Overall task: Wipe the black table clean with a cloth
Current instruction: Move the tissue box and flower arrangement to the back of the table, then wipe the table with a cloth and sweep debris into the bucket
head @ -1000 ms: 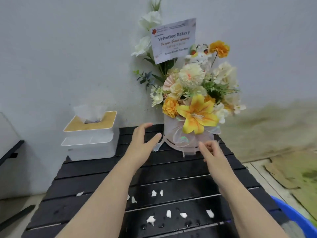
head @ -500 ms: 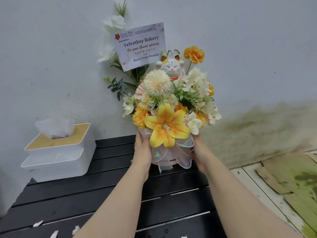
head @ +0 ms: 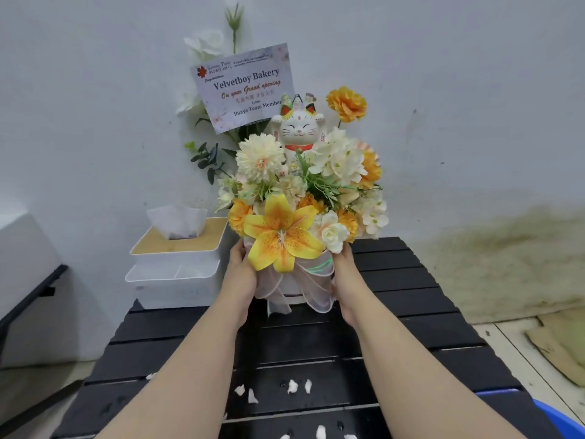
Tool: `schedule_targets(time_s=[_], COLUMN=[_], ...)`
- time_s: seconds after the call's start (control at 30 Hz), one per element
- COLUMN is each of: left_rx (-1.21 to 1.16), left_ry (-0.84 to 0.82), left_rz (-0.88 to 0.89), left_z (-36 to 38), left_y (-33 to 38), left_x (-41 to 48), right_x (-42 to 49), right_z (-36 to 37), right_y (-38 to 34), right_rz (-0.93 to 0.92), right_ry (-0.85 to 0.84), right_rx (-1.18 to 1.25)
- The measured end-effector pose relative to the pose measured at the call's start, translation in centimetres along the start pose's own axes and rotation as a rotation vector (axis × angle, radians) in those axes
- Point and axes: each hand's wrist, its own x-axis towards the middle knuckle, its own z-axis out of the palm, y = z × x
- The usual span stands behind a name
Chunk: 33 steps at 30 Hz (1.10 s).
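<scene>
The black slatted table [head: 411, 312] runs from the wall toward me, with white scraps [head: 292, 386] and water drops on its near slats. A flower arrangement [head: 294, 217] in a white ribboned pot, with a lucky cat figure and a card, is held between both hands above the table's middle. My left hand [head: 242, 274] grips the pot's left side and my right hand [head: 346, 280] grips its right side. No cloth is in view.
A white tissue box [head: 180, 264] with a wooden lid stands at the table's back left, against the wall. A blue tub rim [head: 560, 416] shows at the lower right. Cardboard pieces [head: 554, 346] lie on the floor to the right.
Both hands went from reaching with open fingers to clasping the pot. The arrangement now sits higher and closer to me, off its back-right spot on the table.
</scene>
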Motion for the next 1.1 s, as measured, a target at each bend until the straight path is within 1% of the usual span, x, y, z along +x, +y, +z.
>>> schedule_targets(time_s=[0.07,0.17,0.23,0.33,0.4,0.47,0.63,0.77,0.83,0.87,0.9,0.97,1.03,1.1], left_rx=[0.018,0.161,0.253,0.464,0.593,0.698,0.739,0.823,0.848,0.909,1.018,1.22,1.297,1.337], left_ry=[-0.032,-0.093,-0.049,0.04,0.036,-0.009,-0.177,-0.263,-0.343,-0.373,-0.384,-0.37,-0.309,-0.311], left_rz=[-0.023,-0.014,-0.012,0.106,0.188,0.251,0.374,0.449,0.45,0.447,0.463,0.463,0.472,0.47], left_z=[-0.5,-1.9,-2.7,-3.8,-4.3,-4.2,-1.2,3.0,5.4,6.4,7.1,8.0,8.5,8.6], left_y=[0.2,0.0,-0.6,-1.3,-1.3,-1.6,-3.4,-5.9,-7.0,-7.6,-8.2,-8.8,-9.8,-10.6], left_x=[0.1,-0.3,-1.7,-5.7,-9.7,-14.0,-27.2,-34.1,-35.5,-35.8,-36.0,-36.0,-35.7,-35.6], right_x=[-0.4,-1.2,-2.5,-7.0,-11.4,-16.3,-27.5,-32.0,-32.7,-32.8,-33.0,-33.2,-33.0,-32.7], right_z=[0.1,-0.7,-1.7,-3.4,-4.7,-6.1,-10.0,-13.6,-15.4,-16.2,-16.7,-17.1,-17.3,-17.4], right_y=[-0.4,-0.9,-1.0,-1.5,-2.1,-2.5,-1.2,0.3,1.1,1.6,2.1,2.9,3.2,3.3], right_rz=[0.004,0.007,0.011,-0.012,-0.044,-0.074,-0.164,-0.159,-0.163,-0.146,-0.12,-0.081,-0.084,-0.053], right_ry=[0.001,0.004,0.036,0.09,0.084,0.071,0.048,0.101,0.164,0.165,0.137,0.069,0.057,0.048], right_rx=[-0.005,-0.073,-0.173,-0.365,-0.471,-0.58,-0.924,-1.101,-1.239,-1.286,-1.314,-1.353,-1.388,-1.392])
